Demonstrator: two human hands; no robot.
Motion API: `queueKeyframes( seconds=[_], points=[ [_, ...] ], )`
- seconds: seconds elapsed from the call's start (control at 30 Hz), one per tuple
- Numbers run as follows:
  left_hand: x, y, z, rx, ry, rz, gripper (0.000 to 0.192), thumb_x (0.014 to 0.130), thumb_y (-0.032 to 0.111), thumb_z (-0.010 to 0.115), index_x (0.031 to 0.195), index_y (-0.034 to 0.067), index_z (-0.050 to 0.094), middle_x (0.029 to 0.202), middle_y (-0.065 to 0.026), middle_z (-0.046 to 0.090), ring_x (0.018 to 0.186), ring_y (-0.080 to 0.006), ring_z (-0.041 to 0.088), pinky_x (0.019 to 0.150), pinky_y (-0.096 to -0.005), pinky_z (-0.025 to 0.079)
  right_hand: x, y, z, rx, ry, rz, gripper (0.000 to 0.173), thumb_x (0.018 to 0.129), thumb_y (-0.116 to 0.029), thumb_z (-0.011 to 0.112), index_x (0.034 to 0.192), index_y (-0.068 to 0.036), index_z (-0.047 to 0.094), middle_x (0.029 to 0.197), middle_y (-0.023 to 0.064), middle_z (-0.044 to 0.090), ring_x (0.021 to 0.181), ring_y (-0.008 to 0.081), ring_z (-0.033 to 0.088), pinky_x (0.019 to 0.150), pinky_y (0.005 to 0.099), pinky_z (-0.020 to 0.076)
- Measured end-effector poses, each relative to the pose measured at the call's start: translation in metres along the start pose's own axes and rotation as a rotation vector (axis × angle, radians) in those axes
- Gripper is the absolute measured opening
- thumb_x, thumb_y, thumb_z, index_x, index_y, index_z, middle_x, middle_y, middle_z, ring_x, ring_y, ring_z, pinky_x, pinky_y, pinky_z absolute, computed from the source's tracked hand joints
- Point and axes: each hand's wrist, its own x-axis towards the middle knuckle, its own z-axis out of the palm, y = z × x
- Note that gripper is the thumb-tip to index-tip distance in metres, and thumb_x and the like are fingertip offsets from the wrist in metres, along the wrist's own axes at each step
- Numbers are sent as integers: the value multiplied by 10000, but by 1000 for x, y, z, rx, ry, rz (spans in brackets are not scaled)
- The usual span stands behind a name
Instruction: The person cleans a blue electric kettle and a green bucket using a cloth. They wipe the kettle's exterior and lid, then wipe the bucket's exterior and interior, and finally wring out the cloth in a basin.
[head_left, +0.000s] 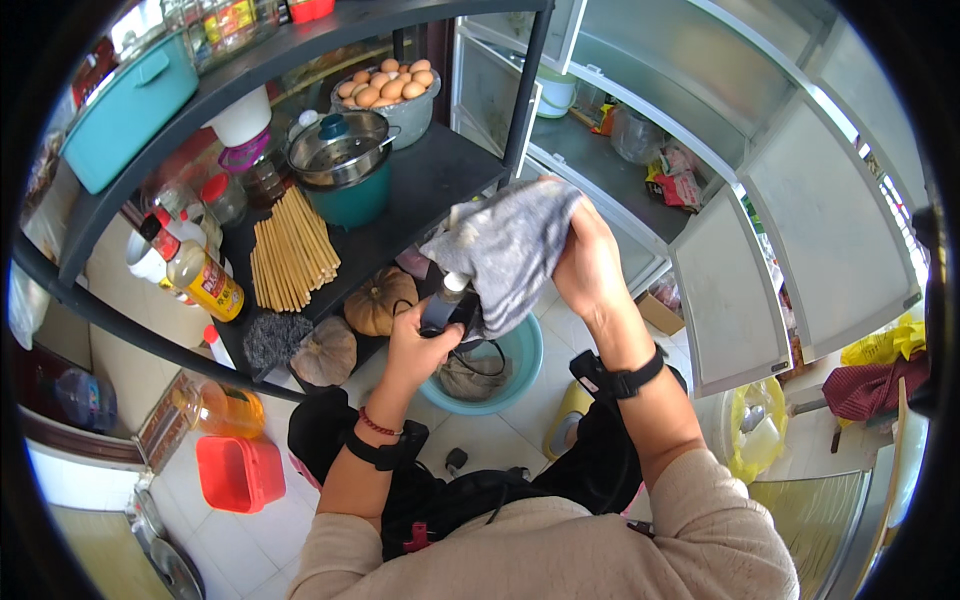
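In my left hand (420, 352) is a dark appliance (444, 306) with a smooth grey part and a white tip; its exact kind is unclear. A thin black cord (487, 369) loops beneath it. My right hand (596, 262) grips a damp-looking, mottled grey cloth (517, 240), which drapes against the appliance and covers its far side. Below both hands, a light-blue plastic basin (531, 367) stands on the tiled floor, with a brownish-grey cloth (472, 379) lying in it.
A black shelf unit (435, 176) carries eggs (386, 84), a green pot (349, 199), wooden sticks (292, 251) and a sauce bottle (202, 277). Pumpkins (381, 300) sit lower down. Cabinet doors (731, 285) hang open at right. A red bucket (240, 472) stands on the floor at left.
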Motion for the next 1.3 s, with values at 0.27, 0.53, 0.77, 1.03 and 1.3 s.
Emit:
queueKeyframes(
  seconds=[0.27, 0.53, 0.77, 1.03, 1.3],
  points=[
    [-10, 1, 3, 318, 0, 355, 234, 736, 110, 773, 719, 4, 565, 598, -43, 550, 525, -104, 487, 505, -287, 421, -50, 27, -5, -1492, -350, -695, 428, 851, -147, 598, 1277, -141, 637, 1391, 163, 459, 1312, 374, 412, 1076, 439, 353],
    [-10, 6, 8, 475, -13, 476, 258, 677, 69, 741, 685, 1, 492, 591, -115, 506, 485, -229, 520, 500, -304, 421, 5, 32, 1, -1327, -215, -699, 264, 885, -259, 640, 1113, -133, 686, 1091, 153, 619, 982, 355, 621, 850, 431, 518],
    [-13, 1, -4, 414, 128, 390, 272, 668, 71, 742, 687, -13, 483, 569, -90, 479, 485, -157, 480, 480, -291, 392, 24, 28, -27, -753, -433, -298, 360, 929, -206, 611, 1261, -67, 637, 1241, 114, 622, 1156, 227, 597, 981, 329, 450],
    [-12, 21, -4, 514, -17, 552, 284, 648, 79, 731, 653, -2, 459, 554, -94, 438, 461, -202, 438, 469, -317, 347, 7, -6, -18, -1068, -791, -466, 554, 847, -293, 704, 1353, -104, 578, 1363, 132, 492, 1233, 312, 506, 1033, 390, 404],
    [-11, 8, 1, 447, 114, 509, 255, 643, 45, 708, 654, 2, 457, 549, -94, 442, 465, -204, 453, 474, -312, 361, 21, 19, -1, -1154, -307, -503, 365, 920, -175, 654, 1247, -23, 593, 1022, 115, 655, 877, 209, 632, 831, 327, 512]
  ],
)
